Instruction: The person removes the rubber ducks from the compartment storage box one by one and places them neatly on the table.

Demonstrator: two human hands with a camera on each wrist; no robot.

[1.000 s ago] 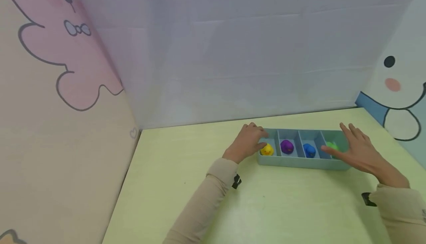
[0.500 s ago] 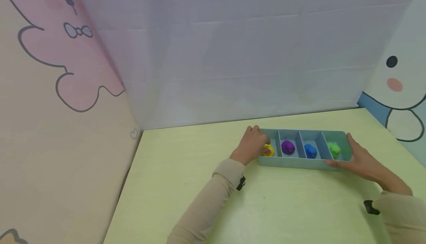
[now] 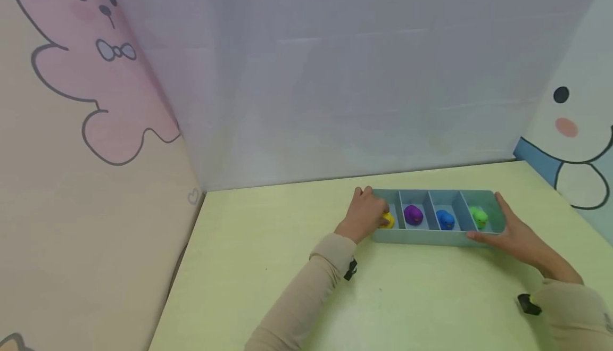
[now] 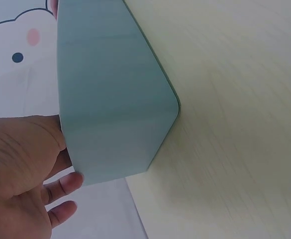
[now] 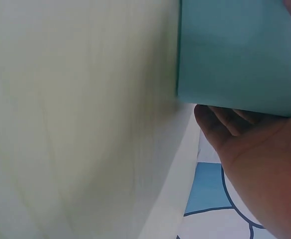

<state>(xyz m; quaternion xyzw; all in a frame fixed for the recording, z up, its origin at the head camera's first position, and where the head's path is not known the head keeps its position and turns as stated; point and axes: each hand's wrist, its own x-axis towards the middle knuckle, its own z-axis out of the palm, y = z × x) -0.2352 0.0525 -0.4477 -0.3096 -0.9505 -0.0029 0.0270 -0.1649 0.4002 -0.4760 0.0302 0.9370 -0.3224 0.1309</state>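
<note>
A blue-green divided box stands on the table, with one small toy duck in each compartment. In its leftmost compartment, my left hand pinches the yellow duck, partly hidden by the fingers. The purple duck, blue duck and green duck lie in the compartments to the right. My right hand grips the box's right end, thumb along the front wall and fingers round the side. In the left wrist view, the box wall hides the left thumb and the duck.
The pale yellow table extends left and in front of the box. Behind it hangs a whitish cloth backdrop. Printed side panels flank the table, a pink cartoon figure on the left and a white one on the right.
My left hand has lowered into the leftmost compartment and taken hold of the yellow duck. My right hand has come down from above the green duck and closed round the box's right end.
</note>
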